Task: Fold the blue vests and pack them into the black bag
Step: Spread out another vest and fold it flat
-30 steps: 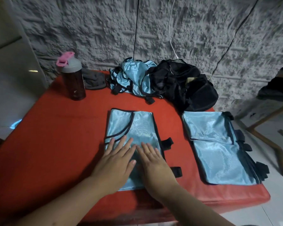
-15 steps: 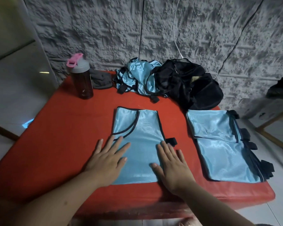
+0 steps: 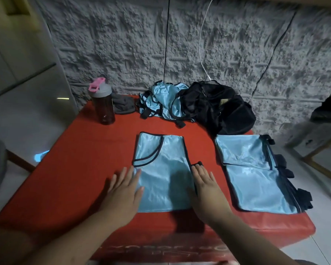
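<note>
With fingers straight and lying flat, the left hand (image 3: 125, 190) and right hand (image 3: 206, 186) are pressing opposite edges of the half-folded blue vest (image 3: 163, 175) at table centre, best smoothed outward before folding toward the black bag (image 3: 218, 108) at one o'clock.

Lighting: dim, cool indoor light; corners darkened. Glare: soft sheen on the flat blue vest (image 3: 163, 175); small bright reflection on the glossy panel (image 3: 62, 98) at left. Shadows: soft under both forearms. Distortion: wide-angle bending at edges. Focus: fairly sharp centrally, softer at the periphery.
</note>
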Demonstrator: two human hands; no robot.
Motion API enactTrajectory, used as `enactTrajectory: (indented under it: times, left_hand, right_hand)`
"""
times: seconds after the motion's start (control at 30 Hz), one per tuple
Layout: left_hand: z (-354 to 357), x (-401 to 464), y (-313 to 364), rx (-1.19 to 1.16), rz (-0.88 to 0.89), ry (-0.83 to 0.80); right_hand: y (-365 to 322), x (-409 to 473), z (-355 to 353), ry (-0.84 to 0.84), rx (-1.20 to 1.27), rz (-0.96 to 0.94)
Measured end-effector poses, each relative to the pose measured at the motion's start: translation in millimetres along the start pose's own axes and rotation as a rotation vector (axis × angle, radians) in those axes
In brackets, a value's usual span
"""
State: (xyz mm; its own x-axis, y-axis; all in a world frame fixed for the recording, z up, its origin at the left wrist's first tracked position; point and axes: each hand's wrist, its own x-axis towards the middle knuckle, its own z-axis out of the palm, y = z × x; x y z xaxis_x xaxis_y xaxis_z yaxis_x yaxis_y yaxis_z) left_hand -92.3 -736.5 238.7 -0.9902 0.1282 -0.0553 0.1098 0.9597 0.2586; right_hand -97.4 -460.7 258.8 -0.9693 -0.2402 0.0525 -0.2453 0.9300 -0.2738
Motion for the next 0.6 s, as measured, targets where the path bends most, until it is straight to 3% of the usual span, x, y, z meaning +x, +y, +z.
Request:
enactTrajectory:
  times: [0.07, 0.2, 0.6]
  left_hand:
    - [-1.0, -1.3, 12.1, -0.029, 0.087, 0.039]
    - [-0.7, 26.9, 20.2, -0.055, 0.097, 0.046]
    - [6.7, 165.4, 37.4, 0.048, 0.154, 0.005]
  right_hand:
    - [-15.1, 10.4, -1.7, 0.025, 0.067, -0.068]
    - [-35.2, 49.3, 4.0, 0.036, 0.147, -0.101]
    - [-26.6, 147.0, 51.8, -0.12, -0.067, 0.031]
